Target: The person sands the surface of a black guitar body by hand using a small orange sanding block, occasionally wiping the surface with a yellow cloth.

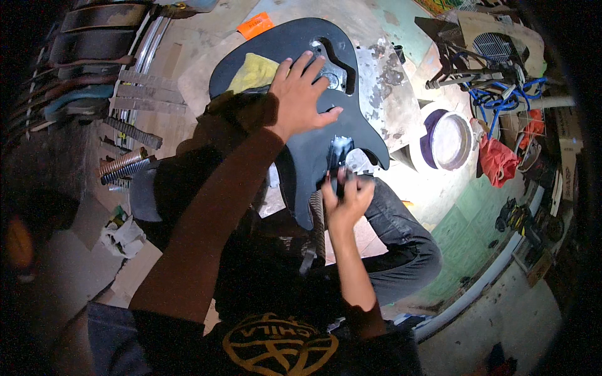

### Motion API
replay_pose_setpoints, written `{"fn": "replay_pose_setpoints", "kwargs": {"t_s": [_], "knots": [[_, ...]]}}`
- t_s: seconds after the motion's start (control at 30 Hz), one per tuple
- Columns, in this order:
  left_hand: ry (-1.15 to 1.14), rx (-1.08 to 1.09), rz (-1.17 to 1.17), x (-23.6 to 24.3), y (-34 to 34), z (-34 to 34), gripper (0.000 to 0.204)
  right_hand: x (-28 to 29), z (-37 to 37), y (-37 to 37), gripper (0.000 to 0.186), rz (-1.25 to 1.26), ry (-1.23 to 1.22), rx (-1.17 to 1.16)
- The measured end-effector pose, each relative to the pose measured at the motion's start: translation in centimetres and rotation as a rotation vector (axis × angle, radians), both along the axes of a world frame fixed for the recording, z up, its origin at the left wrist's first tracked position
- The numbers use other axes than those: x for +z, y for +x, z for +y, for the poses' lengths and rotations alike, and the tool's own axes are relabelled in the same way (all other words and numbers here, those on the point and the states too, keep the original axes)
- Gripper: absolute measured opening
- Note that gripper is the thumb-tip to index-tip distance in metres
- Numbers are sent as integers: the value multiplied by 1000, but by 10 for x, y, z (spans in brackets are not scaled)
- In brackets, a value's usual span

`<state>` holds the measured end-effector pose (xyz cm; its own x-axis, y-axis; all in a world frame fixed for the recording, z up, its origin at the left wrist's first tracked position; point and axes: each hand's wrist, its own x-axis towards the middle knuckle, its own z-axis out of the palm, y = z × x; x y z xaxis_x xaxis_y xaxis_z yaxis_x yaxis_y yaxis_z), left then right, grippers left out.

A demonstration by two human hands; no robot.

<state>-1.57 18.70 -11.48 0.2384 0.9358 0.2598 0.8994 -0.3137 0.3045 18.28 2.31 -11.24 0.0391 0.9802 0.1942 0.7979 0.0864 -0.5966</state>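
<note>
A dark grey electric guitar body lies tilted in front of me, its horns pointing toward me. My left hand is open on it, palm down with fingers spread, beside the cut-out cavity. A yellow cloth rests on the body just left of those fingers. Lower down, near the horns, my right hand is closed around a dark, narrow tool with a bright, shiny end. Motion blurs the tool, so its exact kind cannot be made out. It appears to be at the body's surface.
A white and purple bucket stands to the right. Beyond it lie blue cords and a red bag. An orange piece of paper lies past the body. Dark curved pieces are stacked at left. My bent leg is below.
</note>
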Motion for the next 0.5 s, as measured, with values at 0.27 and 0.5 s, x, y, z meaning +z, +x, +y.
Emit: {"fn": "replay_pose_setpoints", "kwargs": {"t_s": [0.27,0.5], "knots": [[0,-2,13,2,-1,3,57,0,-15,4,37,15,-15,-2],[-13,-2,14,-1,1,-3,56,12,19,-10,33,14,-53,-8]]}}
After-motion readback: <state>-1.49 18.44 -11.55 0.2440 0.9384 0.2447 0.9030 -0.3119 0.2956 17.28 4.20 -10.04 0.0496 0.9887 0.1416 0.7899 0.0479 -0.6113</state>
